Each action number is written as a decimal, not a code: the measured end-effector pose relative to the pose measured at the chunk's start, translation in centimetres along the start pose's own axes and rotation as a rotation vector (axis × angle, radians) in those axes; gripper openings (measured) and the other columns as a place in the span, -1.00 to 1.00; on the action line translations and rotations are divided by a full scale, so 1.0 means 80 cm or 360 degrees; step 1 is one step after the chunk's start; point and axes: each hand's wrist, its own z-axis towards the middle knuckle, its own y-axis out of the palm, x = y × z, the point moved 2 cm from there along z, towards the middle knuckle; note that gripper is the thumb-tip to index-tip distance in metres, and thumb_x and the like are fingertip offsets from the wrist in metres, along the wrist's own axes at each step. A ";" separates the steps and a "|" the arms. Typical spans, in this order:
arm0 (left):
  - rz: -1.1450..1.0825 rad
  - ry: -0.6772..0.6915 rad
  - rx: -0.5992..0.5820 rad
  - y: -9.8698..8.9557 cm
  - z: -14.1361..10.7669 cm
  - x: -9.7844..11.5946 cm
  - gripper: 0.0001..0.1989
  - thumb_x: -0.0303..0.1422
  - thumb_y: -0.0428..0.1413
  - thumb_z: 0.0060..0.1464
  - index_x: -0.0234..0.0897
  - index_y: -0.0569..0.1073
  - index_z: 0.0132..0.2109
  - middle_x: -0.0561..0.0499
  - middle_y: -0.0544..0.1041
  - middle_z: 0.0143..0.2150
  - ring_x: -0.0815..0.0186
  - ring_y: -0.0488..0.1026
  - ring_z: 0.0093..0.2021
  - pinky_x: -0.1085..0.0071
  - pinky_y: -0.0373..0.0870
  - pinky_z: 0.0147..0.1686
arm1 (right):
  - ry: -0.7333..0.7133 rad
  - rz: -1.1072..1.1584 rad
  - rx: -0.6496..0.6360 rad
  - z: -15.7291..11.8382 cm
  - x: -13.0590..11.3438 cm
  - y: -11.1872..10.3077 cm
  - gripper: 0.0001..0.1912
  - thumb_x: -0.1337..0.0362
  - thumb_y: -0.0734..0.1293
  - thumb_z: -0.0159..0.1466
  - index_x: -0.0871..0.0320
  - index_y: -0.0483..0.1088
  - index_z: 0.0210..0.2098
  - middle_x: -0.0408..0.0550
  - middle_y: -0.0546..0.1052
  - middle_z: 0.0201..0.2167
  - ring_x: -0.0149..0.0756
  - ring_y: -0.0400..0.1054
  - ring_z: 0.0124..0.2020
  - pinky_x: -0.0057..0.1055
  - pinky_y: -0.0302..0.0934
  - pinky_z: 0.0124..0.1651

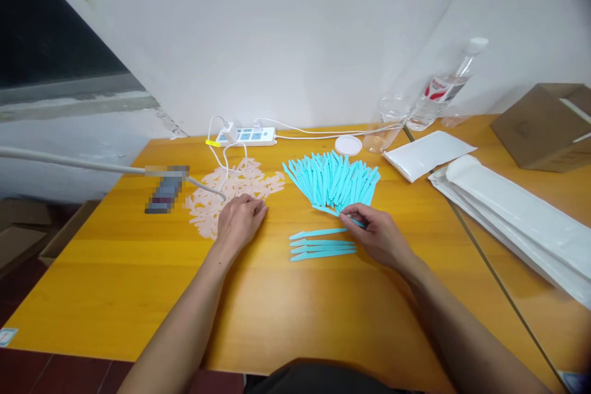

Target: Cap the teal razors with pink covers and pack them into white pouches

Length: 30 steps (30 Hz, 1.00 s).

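On the table (pixel 277 308), turquoise sticks (pixel 330 180) were heaped toward the far edge. Whether the left hand (pixel 240 218) was loaded could not be told. By the right hand (pixel 376 231), one stick (pixel 325 210) was pinched at their front; others, overlapped, risked being dragged.

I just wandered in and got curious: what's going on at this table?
A person is handling slim blue sticks with bare hands. The right hand pinches one blue stick near the front of a fanned-out blue pile. Closer to the person, a few more lie side by side in a short row. The left hand rests beside a spread of pale pink pieces; whether it holds anything can't be made out.
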 end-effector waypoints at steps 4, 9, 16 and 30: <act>0.0161 0.0002 -0.0044 0.003 0.015 0.013 -0.72 -0.31 -0.01 0.30 -0.19 0.62 -0.15 -0.11 0.59 -0.15 0.07 0.51 -0.08 0.27 0.39 -0.18 | -0.0312 -0.0218 -0.0013 -0.008 0.003 0.013 -0.81 0.19 0.25 0.41 0.10 0.47 -0.22 -0.07 0.53 -0.32 -0.31 0.40 -0.32 -0.42 0.23 -0.27; -0.0168 0.0291 -0.0018 0.004 0.018 0.016 -0.65 -0.34 -0.09 0.34 -0.28 0.52 0.09 -0.18 0.56 -0.12 0.14 0.50 -0.15 0.27 0.40 -0.11 | -0.0386 -0.0251 -0.0041 -0.014 0.007 0.017 -0.82 0.22 0.22 0.43 0.10 0.44 -0.21 -0.04 0.51 -0.32 -0.29 0.39 -0.31 -0.39 0.25 -0.28; -0.1843 -0.0251 -0.0217 0.008 -0.020 0.040 -0.66 -0.09 0.15 0.22 -0.32 0.50 -0.11 0.00 0.56 -0.35 0.34 0.51 -0.39 0.40 0.47 -0.30 | -0.0453 -0.0203 -0.0090 -0.014 -0.001 0.019 -0.87 0.27 0.24 0.43 0.09 0.42 -0.21 -0.05 0.50 -0.33 -0.28 0.38 -0.31 -0.34 0.28 -0.22; -0.2185 -0.0609 -0.0104 0.016 -0.062 0.072 -0.64 -0.10 0.33 0.01 -0.35 0.59 -0.25 0.01 0.60 -0.44 0.38 0.49 -0.46 0.46 0.45 -0.36 | -0.0573 -0.0156 -0.0094 -0.017 -0.013 0.021 -0.91 0.30 0.27 0.41 0.11 0.42 -0.21 -0.09 0.53 -0.33 -0.33 0.41 -0.31 -0.41 0.27 -0.22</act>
